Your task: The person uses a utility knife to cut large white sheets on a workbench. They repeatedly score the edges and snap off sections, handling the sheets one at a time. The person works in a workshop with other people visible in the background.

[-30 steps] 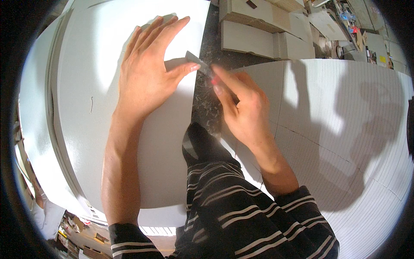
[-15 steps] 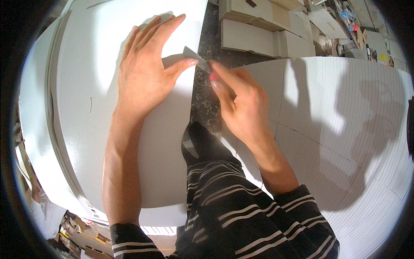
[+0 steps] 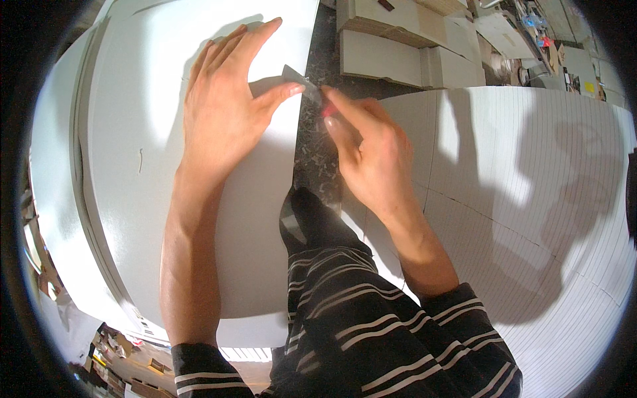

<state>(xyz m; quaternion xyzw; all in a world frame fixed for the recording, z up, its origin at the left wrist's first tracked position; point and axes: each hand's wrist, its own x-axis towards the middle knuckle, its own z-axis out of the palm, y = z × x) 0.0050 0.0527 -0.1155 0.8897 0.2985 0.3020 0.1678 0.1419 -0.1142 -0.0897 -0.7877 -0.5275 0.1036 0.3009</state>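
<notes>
- One grey blade (image 3: 296, 76) crosses the edge of the white panel (image 3: 255, 252), slightly farther forward than before.
- Right hand (image 3: 377, 147) pinches its red end.
- Left hand (image 3: 222, 109): fingers spread, thumb at blade.

White panel (image 3: 126, 219) bears thin pale curl (image 3: 140, 160); dark floor (image 3: 326, 41) strewn with pale scraps (image 3: 317, 158).

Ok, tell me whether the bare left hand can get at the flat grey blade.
Likely yes: the left hand has its thumb right at the blade, nothing visible between them, though the right hand holds the other end.
</notes>
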